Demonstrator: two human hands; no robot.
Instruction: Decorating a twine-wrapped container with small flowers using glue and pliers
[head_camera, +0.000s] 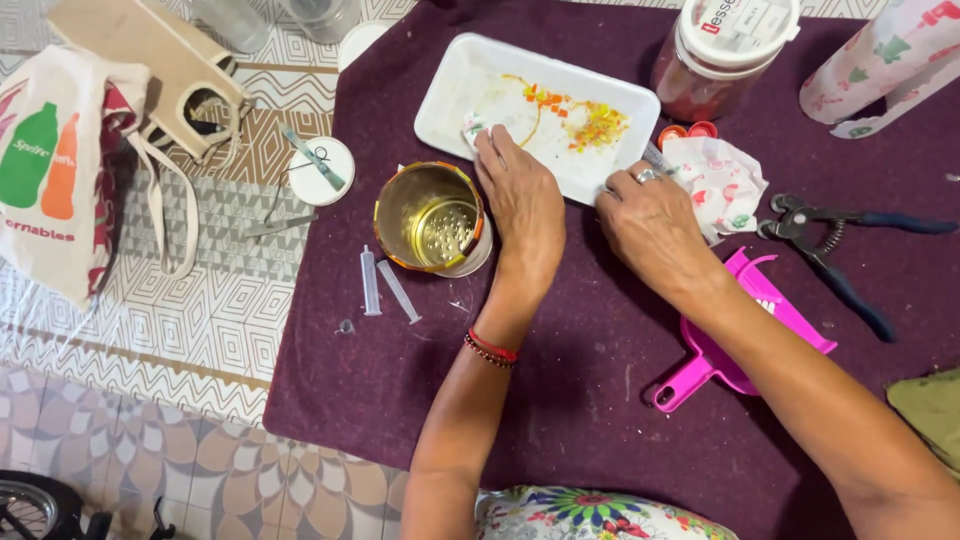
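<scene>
The white foam tray (470, 80), scattered with small orange and yellow chips, lies on our purple cloth (560, 400) just above both hands. Our left hand (520, 205) presses a small crumpled wipe (473, 130) against the tray's near left part, fingers curled over it. Our right hand (650, 225), ringed, grips the tray's near right edge. A gold tin (430, 217) stands just left; pliers (835, 250) lie to the right.

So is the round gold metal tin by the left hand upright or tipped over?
Upright. The round gold metal tin stands with its open mouth facing up, its shiny inside bottom visible, beside the left hand.
</scene>
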